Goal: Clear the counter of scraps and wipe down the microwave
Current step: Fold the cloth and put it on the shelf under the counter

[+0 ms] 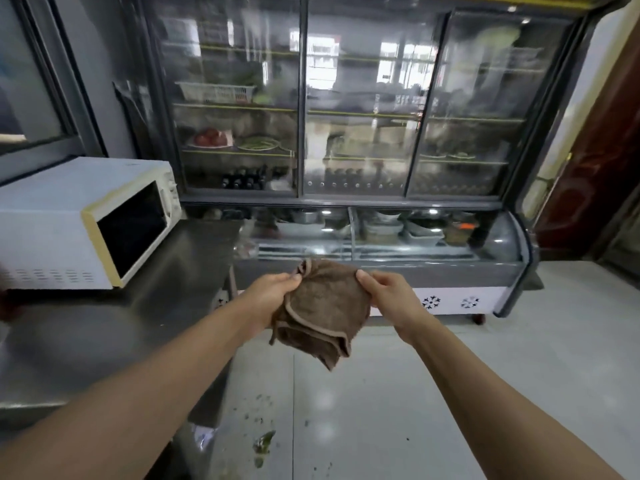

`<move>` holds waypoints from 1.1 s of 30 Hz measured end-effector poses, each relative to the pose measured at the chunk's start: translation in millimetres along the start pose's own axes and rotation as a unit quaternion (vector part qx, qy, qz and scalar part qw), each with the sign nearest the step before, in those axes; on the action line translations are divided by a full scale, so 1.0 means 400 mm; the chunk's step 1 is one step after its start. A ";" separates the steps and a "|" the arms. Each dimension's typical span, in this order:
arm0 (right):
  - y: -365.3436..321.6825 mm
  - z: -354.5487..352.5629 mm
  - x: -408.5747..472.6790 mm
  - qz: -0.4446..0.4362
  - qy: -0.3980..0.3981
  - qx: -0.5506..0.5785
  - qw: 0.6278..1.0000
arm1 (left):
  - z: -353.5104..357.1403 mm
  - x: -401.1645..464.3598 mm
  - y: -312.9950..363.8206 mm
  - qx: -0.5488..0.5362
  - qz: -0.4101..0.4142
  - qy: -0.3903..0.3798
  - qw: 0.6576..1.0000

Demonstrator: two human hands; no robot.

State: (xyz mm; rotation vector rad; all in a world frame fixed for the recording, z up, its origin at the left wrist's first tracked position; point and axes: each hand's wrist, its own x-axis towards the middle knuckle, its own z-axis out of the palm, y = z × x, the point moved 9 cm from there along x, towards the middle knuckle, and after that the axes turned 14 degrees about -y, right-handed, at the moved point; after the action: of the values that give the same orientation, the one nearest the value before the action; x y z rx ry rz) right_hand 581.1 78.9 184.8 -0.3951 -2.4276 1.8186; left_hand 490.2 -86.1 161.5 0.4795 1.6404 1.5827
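Both hands hold a brown cloth [323, 311] in the air over the floor: the left hand [268, 294] grips its left edge, the right hand [389, 294] pinches its right. The microwave [86, 220] sits on the steel counter [145, 327] to the left, door closed.

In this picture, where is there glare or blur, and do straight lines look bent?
Head view: the glass doors of the display fridge reflect bright windows, so the shelves behind look hazy; small light spots glare on the steel counter and on the floor tiles; the wide lens bends the fridge frame outward at the edges; the brown cloth and the microwave are fairly sharp.
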 end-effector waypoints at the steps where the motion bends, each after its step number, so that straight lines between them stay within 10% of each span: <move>1: 0.002 -0.025 -0.004 -0.004 0.009 0.011 1.000 | 0.018 0.017 -0.011 -0.017 -0.011 0.001 1.000; 11: 0.082 -0.143 0.051 0.040 -0.127 0.307 0.942 | 0.180 0.179 -0.054 -0.078 -0.090 -0.070 0.990; 21: 0.161 -0.313 0.324 0.061 -0.076 0.116 0.988 | 0.124 0.506 0.022 -0.110 -0.027 0.016 0.993; 33: 0.045 -0.500 0.699 -0.084 -0.110 0.109 0.984 | 0.040 0.764 0.278 -0.021 0.103 -0.053 0.993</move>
State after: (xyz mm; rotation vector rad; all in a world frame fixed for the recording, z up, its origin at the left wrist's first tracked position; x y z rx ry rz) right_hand 358.5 340.7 201.4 0.0292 -2.2722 2.1197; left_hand 286.3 166.4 185.4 0.7182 1.5130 1.7079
